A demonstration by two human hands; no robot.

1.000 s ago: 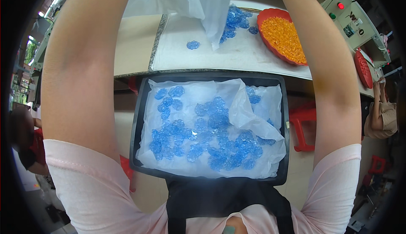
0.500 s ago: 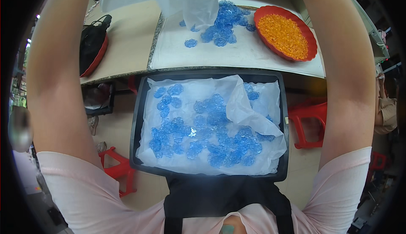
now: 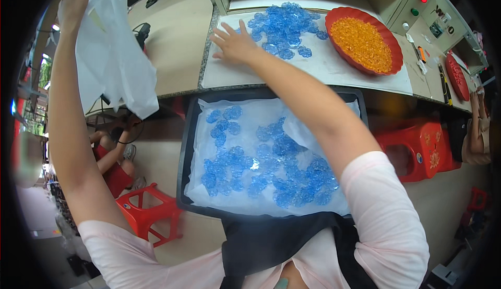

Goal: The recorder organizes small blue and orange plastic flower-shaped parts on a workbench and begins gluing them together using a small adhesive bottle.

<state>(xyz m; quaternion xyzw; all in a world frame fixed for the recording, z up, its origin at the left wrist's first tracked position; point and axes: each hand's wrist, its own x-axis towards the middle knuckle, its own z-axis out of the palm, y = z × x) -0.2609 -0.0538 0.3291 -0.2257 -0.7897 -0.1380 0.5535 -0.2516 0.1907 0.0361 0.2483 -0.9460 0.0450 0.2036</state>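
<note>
My left hand (image 3: 75, 1) is raised at the far left. Its fingers are closed on the top of a thin white translucent sheet (image 3: 109, 54), which hangs beside the table. My right hand (image 3: 235, 44) reaches over the white work surface (image 3: 227, 75), fingers spread and holding nothing, just left of a heap of blue translucent flower-shaped pieces (image 3: 287, 22). More blue pieces (image 3: 269, 158) lie on the white lining of a black tray (image 3: 183, 177) close to my body. My right forearm hides part of that tray. Orange beads (image 3: 360, 41) fill a red scalloped bowl (image 3: 399, 56) right of the heap.
A grey cabinet (image 3: 402, 15) with coloured buttons borders the table at the back right. Pliers (image 3: 444, 84) and a red dish (image 3: 458, 80) lie farther right. Red stools (image 3: 148, 210) stand on both sides, and another person (image 3: 120, 169) sits at the left.
The white sheet has moved from above the blue heap to the far left, with my left hand. My right arm has swung left across the tray, bringing my right hand beside the heap.
</note>
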